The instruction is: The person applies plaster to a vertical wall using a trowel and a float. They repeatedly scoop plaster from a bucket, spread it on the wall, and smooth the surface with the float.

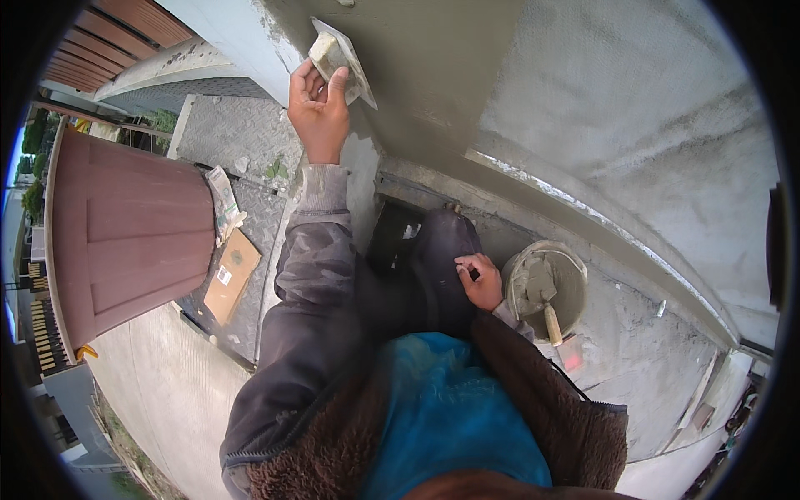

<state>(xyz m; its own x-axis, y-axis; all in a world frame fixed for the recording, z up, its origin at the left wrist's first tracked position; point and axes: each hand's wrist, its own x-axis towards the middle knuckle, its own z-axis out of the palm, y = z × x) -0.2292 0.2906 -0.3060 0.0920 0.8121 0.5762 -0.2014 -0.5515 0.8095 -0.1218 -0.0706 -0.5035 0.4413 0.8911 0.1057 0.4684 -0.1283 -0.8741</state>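
Observation:
My left hand [317,104] is raised and grips the handle of a flat plastering float [343,58], whose blade lies against the wet grey plaster of the wall [467,75]. My right hand [479,279] rests low on my dark trouser knee [442,250], fingers curled; nothing shows in it. Just right of that hand stands a round bucket [575,279] of grey mortar with a small trowel [543,300] stuck in it, its wooden handle pointing toward me.
I stand high on a concrete ledge [633,358]. Below at left are a reddish-brown gate [133,242], a patterned metal plate [242,133], a flat cardboard piece [232,275] and a crumpled bag [223,196]. A pale edge strip [583,208] runs along the wall's base.

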